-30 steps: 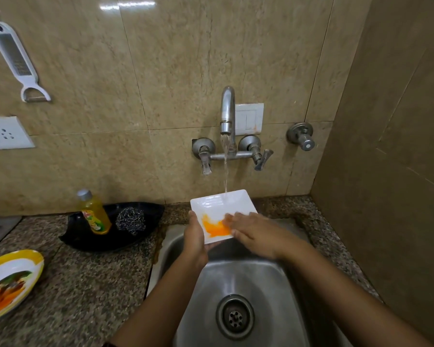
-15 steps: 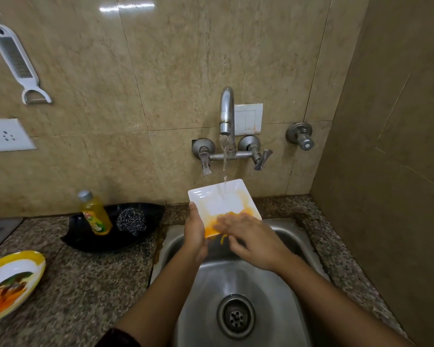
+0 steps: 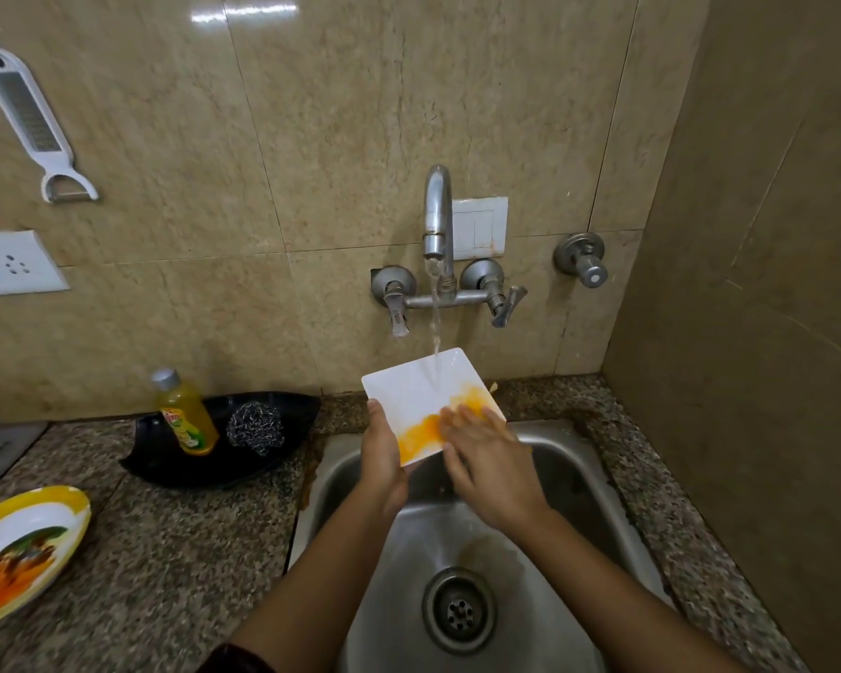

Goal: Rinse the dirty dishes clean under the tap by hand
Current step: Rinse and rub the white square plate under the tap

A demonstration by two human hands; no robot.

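Note:
A small white square plate (image 3: 409, 388) smeared with orange sauce is tilted over the steel sink (image 3: 578, 483), under the stream running from the wall tap (image 3: 438, 211). My left hand (image 3: 382, 454) grips the plate's left edge, thumb on top. My right hand (image 3: 486, 459) lies flat on the plate's lower right part, fingers straight on the orange smear. Water hits the plate's upper middle. A second dirty plate (image 3: 64, 507), yellow-rimmed with food remains, sits on the counter at far left.
A black dish (image 3: 166, 466) on the granite counter (image 3: 166, 575) holds a yellow soap bottle (image 3: 188, 415) and a steel scrubber (image 3: 256, 427). A grater-peeler (image 3: 30, 119) hangs on the wall above a socket (image 3: 13, 262). A side wall closes in on the right.
The plate rose and tilted more steeply under the stream. My right hand rubbed across it, and the orange smear spread and thinned toward the lower right.

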